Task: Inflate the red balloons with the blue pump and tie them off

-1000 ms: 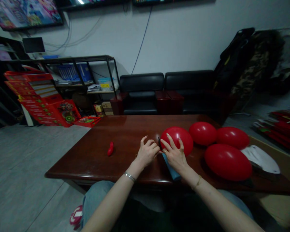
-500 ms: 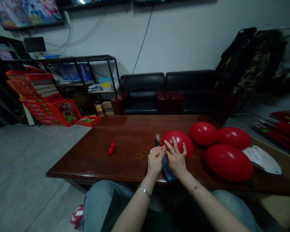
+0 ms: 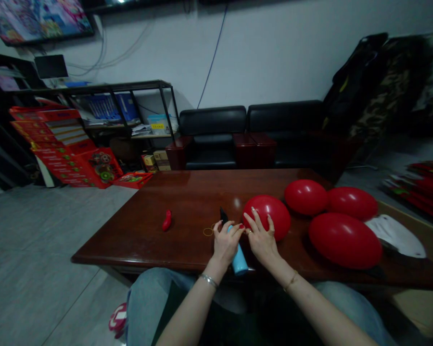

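Note:
A round, inflated red balloon point(image 3: 274, 216) rests on the table under my right hand point(image 3: 262, 244), whose fingers spread over its near left side while the thumb side closes at its neck. My left hand point(image 3: 224, 244) pinches the red end of the neck, just left of the right hand. Beneath the left hand lies a light blue cylinder point(image 3: 240, 263) with a black tip point(image 3: 223, 215), looking like a balloon pump; whether the hand touches it I cannot tell. Thin yellow rings point(image 3: 208, 231) like rubber bands lie left of that hand, partly hidden.
Several inflated red balloons point(image 3: 344, 240) sit at the table's right, beside a white cloth-like item point(image 3: 397, 235). A small uninflated red balloon point(image 3: 167, 220) lies on the brown table point(image 3: 140, 240) at left. Black armchairs point(image 3: 212, 137) stand beyond; red boxes point(image 3: 57, 144) are stacked at left.
The blue cylinder has shifted left and now lies under my left hand. The left hand has moved slightly left, its red pinched end now showing. The right hand stays on the balloon.

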`<state>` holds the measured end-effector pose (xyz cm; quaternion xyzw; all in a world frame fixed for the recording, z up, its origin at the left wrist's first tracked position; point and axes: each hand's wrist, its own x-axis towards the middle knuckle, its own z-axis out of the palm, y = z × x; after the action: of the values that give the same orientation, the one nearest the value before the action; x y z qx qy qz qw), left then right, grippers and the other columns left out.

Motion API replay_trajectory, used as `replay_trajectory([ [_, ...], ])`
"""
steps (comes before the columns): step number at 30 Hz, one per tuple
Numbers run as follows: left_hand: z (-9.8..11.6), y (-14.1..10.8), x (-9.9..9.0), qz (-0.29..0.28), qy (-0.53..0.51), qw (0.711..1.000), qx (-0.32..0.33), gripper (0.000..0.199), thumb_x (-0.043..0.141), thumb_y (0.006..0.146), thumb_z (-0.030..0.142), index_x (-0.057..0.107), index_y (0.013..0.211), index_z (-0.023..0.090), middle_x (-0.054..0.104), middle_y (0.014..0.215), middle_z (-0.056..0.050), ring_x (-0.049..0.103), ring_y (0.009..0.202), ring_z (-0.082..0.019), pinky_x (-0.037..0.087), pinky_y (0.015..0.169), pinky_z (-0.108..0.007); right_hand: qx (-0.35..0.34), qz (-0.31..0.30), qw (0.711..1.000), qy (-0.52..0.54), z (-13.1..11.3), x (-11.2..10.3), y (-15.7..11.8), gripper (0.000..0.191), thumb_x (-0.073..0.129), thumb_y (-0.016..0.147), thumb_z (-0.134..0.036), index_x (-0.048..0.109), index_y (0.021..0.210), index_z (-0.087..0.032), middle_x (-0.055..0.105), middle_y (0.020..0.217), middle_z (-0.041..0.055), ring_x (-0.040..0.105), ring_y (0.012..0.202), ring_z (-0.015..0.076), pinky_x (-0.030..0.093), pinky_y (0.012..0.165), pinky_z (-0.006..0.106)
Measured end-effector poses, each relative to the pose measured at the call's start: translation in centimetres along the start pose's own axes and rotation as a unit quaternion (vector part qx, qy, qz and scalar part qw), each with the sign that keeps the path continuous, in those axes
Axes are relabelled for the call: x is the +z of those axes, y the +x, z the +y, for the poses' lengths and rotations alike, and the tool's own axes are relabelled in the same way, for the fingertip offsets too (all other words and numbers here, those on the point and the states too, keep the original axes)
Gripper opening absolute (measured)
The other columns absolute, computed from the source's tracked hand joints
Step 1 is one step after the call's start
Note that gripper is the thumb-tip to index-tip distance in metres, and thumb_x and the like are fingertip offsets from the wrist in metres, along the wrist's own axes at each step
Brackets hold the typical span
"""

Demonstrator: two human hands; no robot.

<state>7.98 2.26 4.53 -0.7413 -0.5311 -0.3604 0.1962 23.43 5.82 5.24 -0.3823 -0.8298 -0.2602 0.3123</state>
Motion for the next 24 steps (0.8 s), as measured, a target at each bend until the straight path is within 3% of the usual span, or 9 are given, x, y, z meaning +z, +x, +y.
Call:
replay_trajectory([
  [6, -0.8, -0.2, -0.4, -0.084, -0.034, 0.995, -0.032, 0.011, 0.06, 0.093, 0.03, 0.071, 0.095, 0.029, 0.076, 0.093, 0.0, 0.062, 0.107, -0.021, 0.028, 0.106, -0.049, -0.05, -0.009, 0.999, -0.009, 0.3, 0.0, -1.0, 0.024, 0.049, 0.091, -0.016, 0.072, 0.097, -0.021, 0.05, 0.147, 0.004, 0.0, 0.152, 0.0211, -0.009, 0.12, 0.056],
  [12, -1.5, 0.5, -1.2, -0.176, -0.107, 0.976, -0.063, 0.009, 0.063, 0.09, 0.033, 0.071, 0.091, 0.029, 0.07, 0.111, 0.0, 0.05, 0.123, -0.022, 0.023, 0.11, -0.051, -0.072, -0.01, 0.997, -0.007, 0.8, -0.3, -1.7, 0.024, 0.051, 0.091, -0.017, 0.07, 0.104, -0.023, 0.049, 0.149, 0.003, 0.015, 0.151, 0.0218, -0.007, 0.12, 0.055],
  [17, -0.8, 0.4, -0.7, -0.165, -0.153, 0.967, -0.116, 0.021, 0.051, 0.097, 0.03, 0.068, 0.086, 0.023, 0.065, 0.115, -0.002, 0.048, 0.123, -0.02, 0.026, 0.11, -0.047, -0.083, 0.007, 0.996, 0.005, 0.9, 0.0, -1.7, 0.027, 0.051, 0.092, -0.018, 0.07, 0.109, -0.025, 0.051, 0.147, 0.001, 0.024, 0.148, 0.023, -0.005, 0.12, 0.055],
  [24, 0.4, 0.3, -0.5, -0.124, -0.156, 0.966, -0.166, 0.024, 0.052, 0.096, 0.033, 0.068, 0.081, 0.022, 0.066, 0.112, -0.002, 0.046, 0.125, -0.022, 0.025, 0.11, -0.047, -0.062, 0.014, 0.998, 0.03, 0.6, 0.6, -1.6, 0.024, 0.052, 0.089, -0.015, 0.071, 0.102, -0.024, 0.052, 0.146, -0.0022, 0.016, 0.151, 0.0224, -0.002, 0.121, 0.055],
])
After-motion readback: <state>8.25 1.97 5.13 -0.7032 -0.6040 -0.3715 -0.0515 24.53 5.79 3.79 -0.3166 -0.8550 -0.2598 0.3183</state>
